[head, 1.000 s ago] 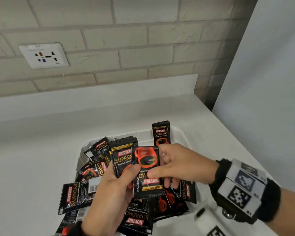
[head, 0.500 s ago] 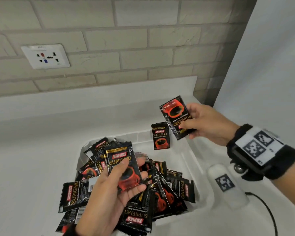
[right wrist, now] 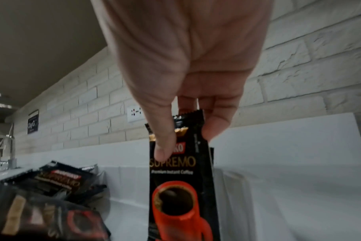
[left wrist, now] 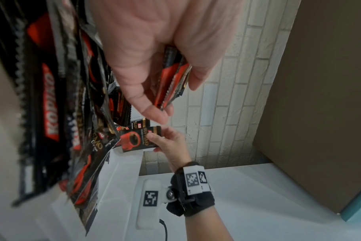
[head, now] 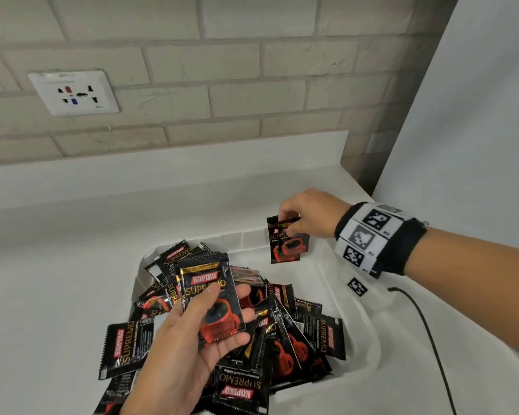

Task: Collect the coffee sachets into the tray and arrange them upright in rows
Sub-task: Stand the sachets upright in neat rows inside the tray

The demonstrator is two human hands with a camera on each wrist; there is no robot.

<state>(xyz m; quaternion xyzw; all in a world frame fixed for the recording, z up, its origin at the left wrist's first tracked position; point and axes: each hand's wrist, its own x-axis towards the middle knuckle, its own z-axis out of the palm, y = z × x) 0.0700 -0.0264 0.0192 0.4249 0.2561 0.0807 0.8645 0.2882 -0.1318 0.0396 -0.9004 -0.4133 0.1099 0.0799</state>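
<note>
The white worktop (head: 57,280) is smooth and matte, and it carries a shallow white tray (head: 252,238) with rounded corners and low walls; every place below is given from this tray. A loose heap of sachets (head: 285,333) fills its near and left parts, flat glossy black foil packets with serrated ends and red cup prints, lying crosswise at all angles, some spilling over the near left rim onto the worktop. At the tray's far right corner one upright sachet (head: 273,250) stands against the far wall, long axis vertical, brand end up. Directly in front of it the right hand (head: 309,214) lowers a held sachet (head: 294,244), also long axis vertical and brand end up, cup print toward the near side; its thumb and fingers (right wrist: 165,146) pinch the top edge. Above the heap, the left hand (head: 186,348) holds a small stack of sachets (head: 213,298) upright and slightly tilted, thumb pressed across the front, fingers curled behind. Just outside the tray's right wall lies a white block (left wrist: 148,200) with a black-and-white marker and a black cable (head: 426,333).
</note>
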